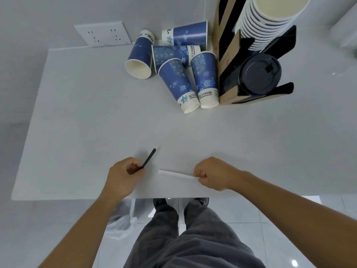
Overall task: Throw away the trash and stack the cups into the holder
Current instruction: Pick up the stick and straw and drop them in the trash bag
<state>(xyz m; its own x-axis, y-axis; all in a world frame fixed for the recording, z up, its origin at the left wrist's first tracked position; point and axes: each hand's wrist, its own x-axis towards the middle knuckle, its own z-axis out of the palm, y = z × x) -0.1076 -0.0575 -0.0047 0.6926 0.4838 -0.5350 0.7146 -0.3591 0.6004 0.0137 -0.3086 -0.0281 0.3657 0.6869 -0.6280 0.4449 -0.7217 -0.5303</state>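
Observation:
Near the table's front edge my left hand (pixel 123 176) is closed on a thin black stirrer stick (pixel 149 158) that points up and to the right. My right hand (pixel 213 174) pinches one end of a white paper wrapper (pixel 174 175) that lies flat between the two hands. Several blue flower-patterned paper cups (pixel 178 82) lie tipped over in a heap at the back of the table. To their right stands a brown cardboard cup holder (pixel 229 60) with a tall stack of white-rimmed cups (pixel 270 18) and a cup with a black lid (pixel 259 74).
The white table (pixel 87 113) meets a wall with a socket plate (pixel 103 34) at the back left. Below the front edge a clear plastic bag (pixel 123 223) sits on the tiled floor beside my legs and shoes.

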